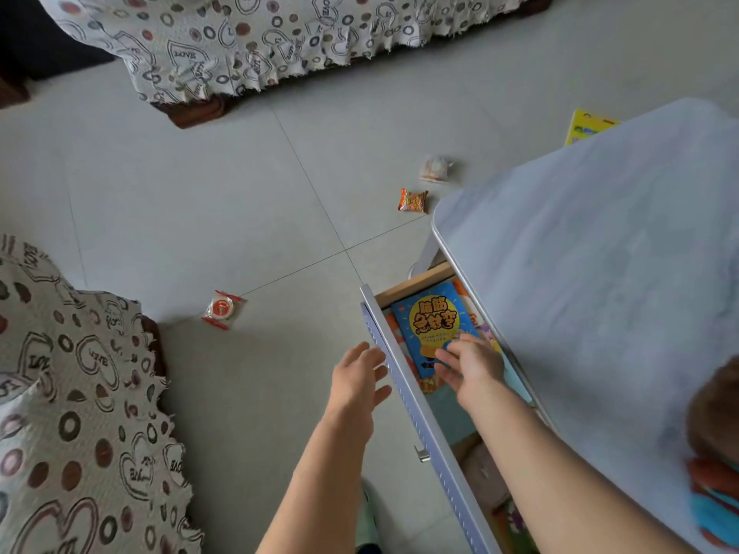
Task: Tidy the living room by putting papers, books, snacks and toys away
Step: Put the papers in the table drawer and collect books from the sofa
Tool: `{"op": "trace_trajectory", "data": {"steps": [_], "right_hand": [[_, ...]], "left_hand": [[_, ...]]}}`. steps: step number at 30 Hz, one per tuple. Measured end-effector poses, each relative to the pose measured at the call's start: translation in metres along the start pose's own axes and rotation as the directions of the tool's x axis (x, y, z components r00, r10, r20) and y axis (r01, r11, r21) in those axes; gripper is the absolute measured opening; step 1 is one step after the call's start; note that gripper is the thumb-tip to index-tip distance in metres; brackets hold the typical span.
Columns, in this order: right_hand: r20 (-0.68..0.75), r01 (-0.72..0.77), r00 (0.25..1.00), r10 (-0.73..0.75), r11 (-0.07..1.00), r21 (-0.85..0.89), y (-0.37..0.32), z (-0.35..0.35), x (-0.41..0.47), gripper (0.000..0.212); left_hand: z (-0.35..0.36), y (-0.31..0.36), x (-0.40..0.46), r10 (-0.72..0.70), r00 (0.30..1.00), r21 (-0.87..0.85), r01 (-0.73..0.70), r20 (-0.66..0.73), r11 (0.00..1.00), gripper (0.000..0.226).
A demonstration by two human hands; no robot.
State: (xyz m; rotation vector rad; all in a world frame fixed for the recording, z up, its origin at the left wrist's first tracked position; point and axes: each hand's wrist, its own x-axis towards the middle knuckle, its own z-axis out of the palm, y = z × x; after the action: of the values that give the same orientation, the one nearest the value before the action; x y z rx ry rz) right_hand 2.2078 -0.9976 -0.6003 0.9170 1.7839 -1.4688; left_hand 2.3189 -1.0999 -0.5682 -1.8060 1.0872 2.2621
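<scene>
A drawer [404, 393] under the pale table [600, 273] stands pulled out. Inside lies a blue book with a yellow circle [432, 321] on top of other books. My right hand [470, 363] rests on the book's near end with relaxed fingers. My left hand [360, 373] hovers just outside the drawer front, fingers spread, holding nothing. On the floor lie a red-and-white wrapped snack [221, 309], an orange snack packet [413, 200] and a clear wrapped snack [435, 167]. A yellow book [588, 125] lies on the floor behind the table.
Sofas under a heart-patterned cover stand at the far side [240, 42] and near left [76, 413]. A soft toy [716, 453] sits at the table's near right edge. A metal handle [422, 453] sticks out of the drawer front. Tiled floor lies between.
</scene>
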Motion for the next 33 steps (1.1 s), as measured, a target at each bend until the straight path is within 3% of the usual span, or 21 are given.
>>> {"op": "trace_trajectory", "data": {"steps": [11, 17, 20, 24, 33], "right_hand": [[0.238, 0.181, 0.953, -0.184, 0.983, 0.034, -0.054, 0.029, -0.181, 0.025], [0.37, 0.25, 0.882, -0.292, 0.955, 0.159, -0.104, 0.047, -0.266, 0.023], [0.39, 0.301, 0.85, -0.354, 0.934, 0.193, -0.132, 0.054, -0.298, 0.021], [0.41, 0.342, 0.821, -0.396, 0.918, 0.201, -0.17, 0.069, -0.328, 0.02], [0.4, 0.43, 0.749, -0.528, 0.847, 0.312, -0.27, 0.104, -0.353, 0.021]], "left_hand": [[-0.049, 0.081, -0.105, 0.08, 0.997, -0.311, -0.083, -0.025, 0.947, 0.015], [-0.108, 0.165, -0.165, 0.238, 0.968, -0.473, -0.245, -0.076, 0.847, 0.016], [-0.134, 0.211, -0.195, 0.32, 0.942, -0.515, -0.327, -0.106, 0.792, 0.024], [-0.149, 0.26, -0.234, 0.423, 0.896, -0.572, -0.421, -0.137, 0.705, 0.016], [-0.15, 0.352, -0.252, 0.505, 0.859, -0.609, -0.449, -0.091, 0.654, 0.016]]}}
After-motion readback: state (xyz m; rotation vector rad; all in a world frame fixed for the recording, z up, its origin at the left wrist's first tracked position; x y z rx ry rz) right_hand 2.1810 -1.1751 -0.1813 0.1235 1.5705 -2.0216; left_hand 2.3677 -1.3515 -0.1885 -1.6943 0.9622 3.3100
